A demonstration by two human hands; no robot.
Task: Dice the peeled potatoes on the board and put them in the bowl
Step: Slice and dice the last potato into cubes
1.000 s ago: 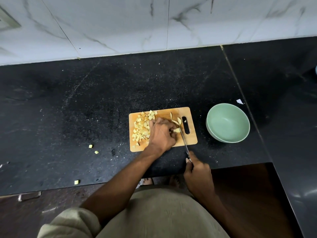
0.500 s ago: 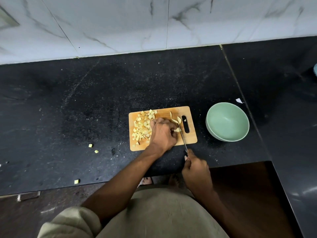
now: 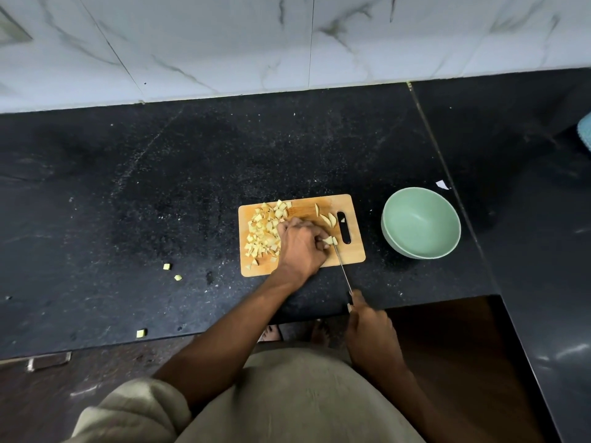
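A wooden cutting board (image 3: 351, 251) lies on the black stone countertop (image 3: 160, 187), and everything else is placed from it. On the board's left half sits a heap of diced potato (image 3: 263, 233). Near the board's far edge, beside the handle slot (image 3: 343, 227), lie a few potato wedges (image 3: 329, 219) not yet diced.

The left hand (image 3: 300, 244) rests over the middle of the board, its fingers curled down and pinching a small potato piece (image 3: 329, 240) against the wood. The right hand (image 3: 369, 327) is off the board's near edge, out past the counter's front, its fingers wrapped around the handle of a kitchen knife (image 3: 342, 266). The thin blade runs from that hand up onto the board, and its tip meets the held potato piece just right of the left hand's fingertips.

A pale green bowl (image 3: 447, 247) stands on the countertop just to the right of the board, apart from it, with nothing visible inside. Well to the left of the board, three stray potato cubes (image 3: 166, 266) lie on the counter, one close to the front edge. A small white scrap (image 3: 442, 184) lies beyond the bowl, on the side away from the board.
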